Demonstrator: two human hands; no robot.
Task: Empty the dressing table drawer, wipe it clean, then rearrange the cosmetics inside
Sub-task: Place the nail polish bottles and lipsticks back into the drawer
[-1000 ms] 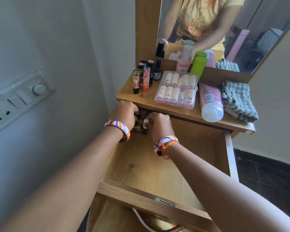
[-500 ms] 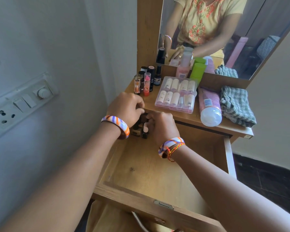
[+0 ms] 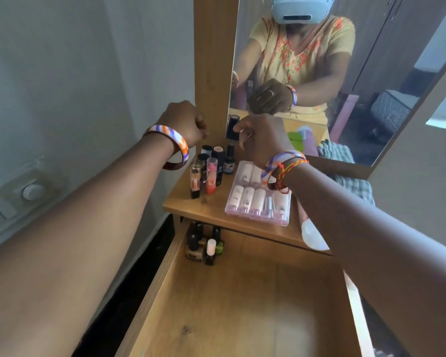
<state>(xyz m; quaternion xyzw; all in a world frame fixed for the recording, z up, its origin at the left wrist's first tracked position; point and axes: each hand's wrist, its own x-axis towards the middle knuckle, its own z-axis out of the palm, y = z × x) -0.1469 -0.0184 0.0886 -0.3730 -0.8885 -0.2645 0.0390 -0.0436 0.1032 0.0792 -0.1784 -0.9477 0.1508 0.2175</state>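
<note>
My left hand (image 3: 184, 122) hangs above the back left corner of the surface (image 3: 214, 206), fingers curled into a loose fist; its grip seems to hold nothing, though the fingertips face away from me and I cannot be sure. My right hand (image 3: 261, 139) is raised beside it, over the standing cosmetics. Its fingers are bent near a dark bottle (image 3: 232, 127) that shows against the mirror (image 3: 371, 73); I cannot tell whether the grip is clamped on that bottle or only held in front of its reflection.

Below both hands, a cluster of lipsticks and small bottles (image 3: 209, 171) stands upright at the left of the surface. Just to their right lies a clear pink case (image 3: 258, 199) of white tubes, partly hidden by my right wrist. A pink bottle with a white cap (image 3: 312, 234) lies on its side beyond the case, and a checked cloth (image 3: 355, 186) sits at the far right, mostly behind my forearm.

The drawer (image 3: 255, 305) stands pulled out beneath the surface. A few nail polish bottles (image 3: 203, 244) are grouped in its back left corner, touching one another; the rest of its wooden floor is bare.
</note>
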